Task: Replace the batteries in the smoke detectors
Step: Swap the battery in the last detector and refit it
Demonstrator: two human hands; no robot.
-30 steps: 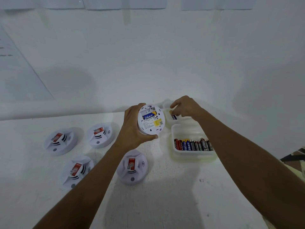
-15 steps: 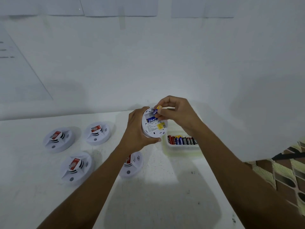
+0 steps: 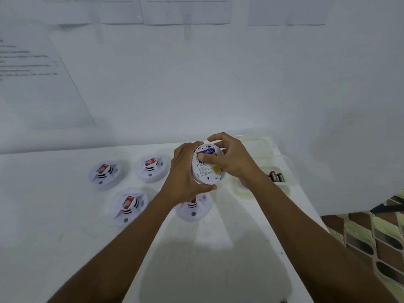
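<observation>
Hands are working one smoke detector [image 3: 207,169]: left hand [image 3: 185,171] gripping its rim, right hand [image 3: 227,160] thumbing a battery [image 3: 205,152] in, while four detectors [image 3: 129,204] are waiting on the surface [image 3: 65,248].

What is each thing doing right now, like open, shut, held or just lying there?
Round white smoke detector in hand: held off the table, back facing the camera, battery bay open.
Blue battery: in the bay, thumb pressing.
Four white smoke detectors on the table: lying face up, untouched.
Clear plastic box of batteries: open.
</observation>
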